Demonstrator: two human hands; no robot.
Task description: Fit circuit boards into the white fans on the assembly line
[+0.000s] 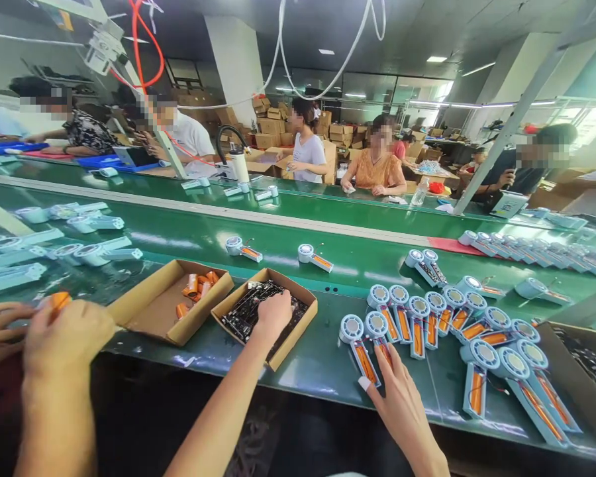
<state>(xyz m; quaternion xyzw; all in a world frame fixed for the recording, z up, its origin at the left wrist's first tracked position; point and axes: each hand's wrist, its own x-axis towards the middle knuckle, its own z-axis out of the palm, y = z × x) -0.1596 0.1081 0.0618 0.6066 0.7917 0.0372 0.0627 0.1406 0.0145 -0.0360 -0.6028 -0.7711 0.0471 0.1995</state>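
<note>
My left hand (274,313) reaches into a cardboard box of small black circuit boards (241,311); its fingers are bent down among the boards, and what they hold, if anything, is hidden. My right hand (396,389) lies spread over the handle of a light blue fan body (376,324), fingertips on its orange strip. Just left of it lies another such fan body (351,328). Several more fan bodies (481,354) with round heads and orange strips in their handles crowd the bench to the right.
Beside the boards stands a box of orange cells (179,338). A co-worker's hands (64,331) hold an orange cell at the left. Another box of boards (576,391) is at the far right. Fan bodies (305,253) lie on the green belt (278,232); people sit beyond.
</note>
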